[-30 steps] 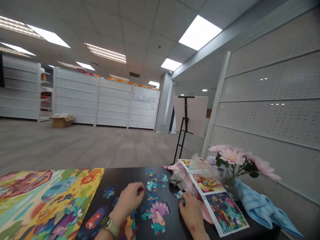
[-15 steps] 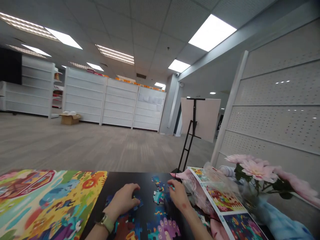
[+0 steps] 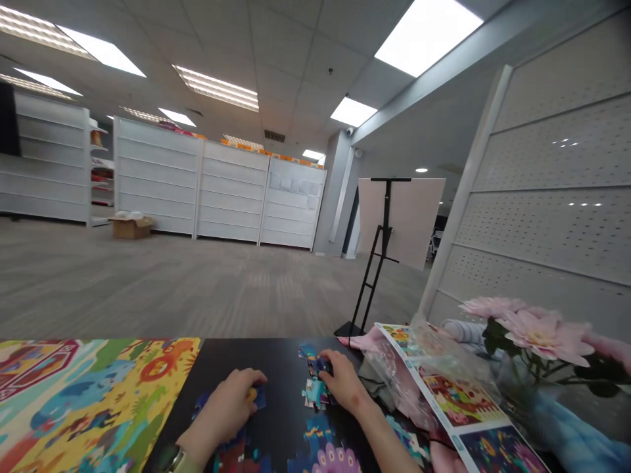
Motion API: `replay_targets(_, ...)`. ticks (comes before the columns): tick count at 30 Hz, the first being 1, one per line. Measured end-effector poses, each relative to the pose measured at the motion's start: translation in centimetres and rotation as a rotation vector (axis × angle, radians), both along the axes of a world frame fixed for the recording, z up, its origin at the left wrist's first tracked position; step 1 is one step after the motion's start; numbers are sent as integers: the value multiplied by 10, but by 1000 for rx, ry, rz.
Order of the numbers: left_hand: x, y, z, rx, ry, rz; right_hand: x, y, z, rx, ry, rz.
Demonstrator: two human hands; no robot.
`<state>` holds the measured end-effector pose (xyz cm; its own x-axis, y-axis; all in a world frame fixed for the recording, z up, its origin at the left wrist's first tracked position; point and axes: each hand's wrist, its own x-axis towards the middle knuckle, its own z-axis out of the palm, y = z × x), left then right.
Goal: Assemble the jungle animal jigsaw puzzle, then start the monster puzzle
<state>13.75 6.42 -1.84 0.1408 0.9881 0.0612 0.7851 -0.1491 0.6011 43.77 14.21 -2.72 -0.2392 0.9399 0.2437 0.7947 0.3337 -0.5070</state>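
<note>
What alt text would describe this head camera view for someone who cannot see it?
A person's left hand and right hand rest on blue and teal jigsaw pieces on a black table, beside a large multicoloured assembled puzzle. A printed paper picture sheet and pink flowers sit to the right.

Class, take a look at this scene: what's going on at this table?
A person is handling jigsaw pieces on a black table. Their left hand rests over a dark blue piece, and their right hand touches a small cluster of pieces. A large colourful illustrated sheet lies to the left; a printed picture sheet and a vase of pink flowers sit to the right.
</note>
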Motion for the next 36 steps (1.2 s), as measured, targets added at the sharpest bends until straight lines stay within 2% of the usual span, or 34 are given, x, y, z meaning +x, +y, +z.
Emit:
replay_targets(4,-2,0,6,76,-62,30,-2,-4,11,31,162,57)
replay_targets(8,24,-4,15,186,-250,6,-17,-19,20,-22,327,186)
replay_targets(11,46,-5,14,171,-406,-31,-33,-35,20,-112,406,312)
replay_targets(14,52,-3,8,94,-497,-59,-39,-42,16,-161,445,364)
replay_targets(19,25,7,5,-7,-544,17,-25,-32,11,-110,443,287)
replay_targets(24,-11,8,11,-126,-502,-54,-17,-27,12,-57,385,254)
replay_targets(27,-25,4,10,-212,-464,-88,-18,-29,13,-49,340,271)
replay_targets(31,-32,1,7,-288,-420,-128,-19,-33,16,-38,288,292)
replay_targets(36,-29,-2,8,-333,-356,-197,-21,-38,22,-27,241,289)
